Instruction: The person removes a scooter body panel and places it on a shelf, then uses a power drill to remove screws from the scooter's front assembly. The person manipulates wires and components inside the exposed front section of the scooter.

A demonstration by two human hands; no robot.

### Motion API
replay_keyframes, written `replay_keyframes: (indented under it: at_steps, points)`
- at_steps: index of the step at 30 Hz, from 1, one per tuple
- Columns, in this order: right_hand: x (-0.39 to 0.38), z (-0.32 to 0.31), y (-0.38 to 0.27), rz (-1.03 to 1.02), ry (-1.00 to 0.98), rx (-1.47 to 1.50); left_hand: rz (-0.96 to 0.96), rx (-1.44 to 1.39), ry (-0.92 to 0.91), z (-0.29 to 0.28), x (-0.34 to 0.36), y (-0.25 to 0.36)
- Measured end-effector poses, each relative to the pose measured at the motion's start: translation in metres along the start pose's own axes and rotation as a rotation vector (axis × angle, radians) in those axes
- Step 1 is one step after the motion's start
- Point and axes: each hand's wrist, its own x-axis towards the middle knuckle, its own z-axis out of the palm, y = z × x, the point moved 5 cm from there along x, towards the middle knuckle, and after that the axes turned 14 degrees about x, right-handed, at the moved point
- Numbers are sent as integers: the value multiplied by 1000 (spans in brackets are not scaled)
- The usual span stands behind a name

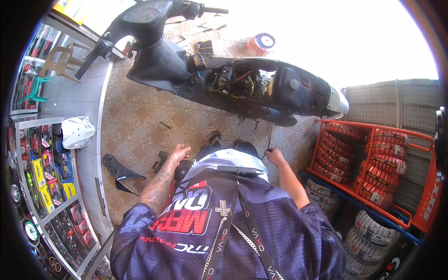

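Low in front of my body, my left hand point(182, 152) hovers above the tiled floor beside my lap, its fingers loosely bent and apart with nothing visible in them. To the right of my legs, my right hand point(275, 155) is closed around the end of a thin dark cord-like piece point(270, 136); its exact kind is too small to tell. Ahead stands a scooter point(163, 65) with its seat and side covers off, baring wires and the engine bay point(240, 84). Its dark fuel tank point(291, 83) sits toward the rear.
A black body panel point(120, 169) lies on the floor at left. A white helmet point(78, 132) rests by the glass display case point(51, 172). An orange rack point(366, 161) of wrapped tyres stands at right. A round tub point(262, 43) and loose tools lie beyond the scooter.
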Motion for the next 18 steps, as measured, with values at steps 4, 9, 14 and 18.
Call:
replay_keyframes:
  at_steps: [4, 9, 14, 18]
  points:
    - [0, 3, 4, 7, -18, 20, 17, -10, -4, -1, 0, 1]
    - [8, 4, 8, -18, 34, -32, 3, 22, 13, -2, 1, 2]
    - [12, 6, 3, -42, 42, 1, 9, 22, -5, -1, 0, 4]
    - [6, 3, -3, -8, 5, 4, -7, 19, -6, 1, -1, 3]
